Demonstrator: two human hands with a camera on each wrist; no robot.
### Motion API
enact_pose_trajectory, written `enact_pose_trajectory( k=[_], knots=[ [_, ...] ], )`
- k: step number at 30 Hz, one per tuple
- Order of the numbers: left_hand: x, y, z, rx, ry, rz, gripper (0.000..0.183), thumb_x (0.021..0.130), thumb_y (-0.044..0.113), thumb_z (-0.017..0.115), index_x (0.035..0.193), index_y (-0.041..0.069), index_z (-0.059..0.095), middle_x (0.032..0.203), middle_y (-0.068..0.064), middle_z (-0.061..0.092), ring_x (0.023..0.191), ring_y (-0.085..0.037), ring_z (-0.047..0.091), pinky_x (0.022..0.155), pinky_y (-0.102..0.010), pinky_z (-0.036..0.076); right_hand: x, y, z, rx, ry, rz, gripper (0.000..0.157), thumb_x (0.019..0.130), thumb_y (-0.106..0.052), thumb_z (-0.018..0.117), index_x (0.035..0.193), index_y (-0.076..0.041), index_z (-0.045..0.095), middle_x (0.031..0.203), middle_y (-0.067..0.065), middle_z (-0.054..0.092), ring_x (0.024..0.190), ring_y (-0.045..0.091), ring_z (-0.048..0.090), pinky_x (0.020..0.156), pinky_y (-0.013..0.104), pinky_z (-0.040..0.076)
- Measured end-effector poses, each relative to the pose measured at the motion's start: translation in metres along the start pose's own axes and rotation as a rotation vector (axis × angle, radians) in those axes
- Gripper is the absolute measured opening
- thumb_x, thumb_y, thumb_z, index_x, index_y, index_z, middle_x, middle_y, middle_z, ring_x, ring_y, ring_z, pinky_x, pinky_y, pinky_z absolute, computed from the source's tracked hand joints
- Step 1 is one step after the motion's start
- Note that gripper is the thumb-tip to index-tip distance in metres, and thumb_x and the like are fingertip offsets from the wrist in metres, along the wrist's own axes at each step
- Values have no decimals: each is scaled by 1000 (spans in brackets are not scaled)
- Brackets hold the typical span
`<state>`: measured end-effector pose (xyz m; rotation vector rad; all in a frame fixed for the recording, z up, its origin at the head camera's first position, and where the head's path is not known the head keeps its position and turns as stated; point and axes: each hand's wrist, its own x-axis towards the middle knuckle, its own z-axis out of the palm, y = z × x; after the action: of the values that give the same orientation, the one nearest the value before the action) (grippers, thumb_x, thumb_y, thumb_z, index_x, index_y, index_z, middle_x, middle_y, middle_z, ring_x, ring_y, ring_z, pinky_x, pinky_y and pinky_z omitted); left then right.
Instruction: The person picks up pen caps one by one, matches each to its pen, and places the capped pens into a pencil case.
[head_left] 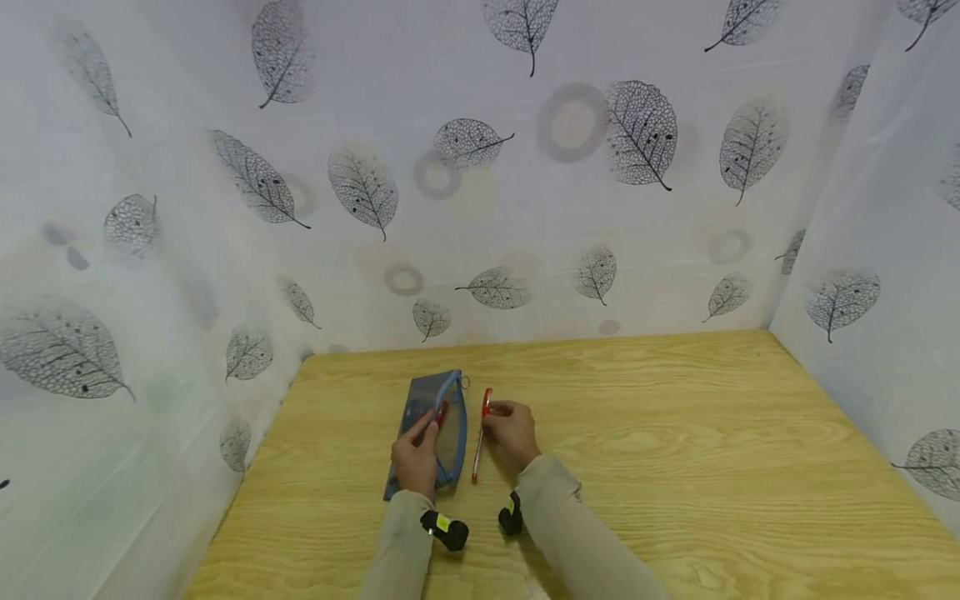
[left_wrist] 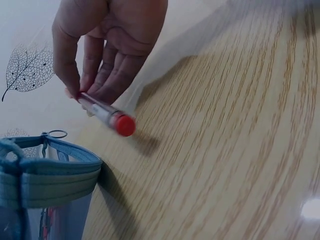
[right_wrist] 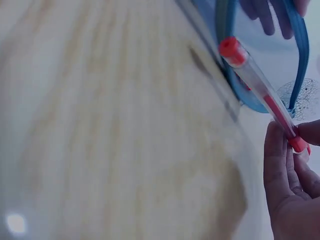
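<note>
A blue-trimmed, see-through zip pouch (head_left: 461, 433) stands with its mouth spread open on the table. My left hand (head_left: 416, 458) grips the pouch by its opening, thumb and fingers at the near side. Something red (head_left: 442, 413) shows inside it, partly hidden by the fingers. Just to the right, my right hand (head_left: 514, 429) pinches a clear-barrelled red pen (head_left: 480, 446) near its capped end. In the right wrist view, the pen (right_wrist: 260, 85) slants with its red end plug toward the pouch's blue rim (right_wrist: 301, 55).
The wood-grain table (head_left: 675, 450) reaches back to a pale leaf-printed curtain (head_left: 540, 225), which also closes off both sides. A small metal ring (left_wrist: 56, 134) hangs at the end of the pouch's zip. Black camera straps (head_left: 448, 531) sit on both wrists.
</note>
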<state>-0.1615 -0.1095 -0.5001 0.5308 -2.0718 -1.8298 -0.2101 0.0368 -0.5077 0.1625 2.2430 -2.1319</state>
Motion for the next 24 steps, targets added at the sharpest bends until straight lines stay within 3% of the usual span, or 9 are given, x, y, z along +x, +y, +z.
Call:
enact_pose_trajectory(
  k=[2, 5, 14, 21, 24],
  knots=[
    [0, 0, 0, -3, -1, 0, 25, 93, 13, 64, 117, 12, 71, 128, -14, 61, 121, -29, 53, 81, -40, 47, 1, -3, 1, 49, -21, -1, 32, 81, 9, 63, 113, 14, 62, 93, 19, 65, 72, 16, 65, 67, 32, 56],
    [1, 0, 0, -5, 1, -1, 25, 93, 13, 64, 117, 11, 71, 128, -14, 61, 125, -32, 50, 98, -49, 42, 3, -7, 5, 135, -44, 20, 34, 82, 11, 61, 116, 14, 60, 94, 18, 62, 71, 19, 67, 68, 33, 57],
    [1, 0, 0, 1, 6, -1, 25, 92, 13, 64, 116, 11, 71, 128, -14, 61, 124, -33, 51, 99, -51, 40, 6, -16, 19, 163, -67, 33, 35, 83, 9, 64, 118, 13, 59, 99, 24, 64, 82, 32, 69, 70, 35, 58],
    [0, 1, 2, 4, 17, 6, 24, 92, 12, 65, 115, 9, 72, 127, -16, 61, 124, -34, 51, 100, -51, 40, 4, -13, 31, 96, -67, 29, 32, 82, 6, 67, 112, 14, 61, 92, 22, 67, 67, 18, 67, 64, 33, 57],
    [0, 1, 3, 9, 24, 5, 24, 92, 12, 65, 115, 9, 72, 126, -16, 62, 122, -34, 53, 98, -51, 41, 3, -10, 33, 50, -68, 40, 33, 81, 3, 69, 111, 13, 62, 92, 19, 67, 69, 19, 68, 65, 32, 57]
  ],
)
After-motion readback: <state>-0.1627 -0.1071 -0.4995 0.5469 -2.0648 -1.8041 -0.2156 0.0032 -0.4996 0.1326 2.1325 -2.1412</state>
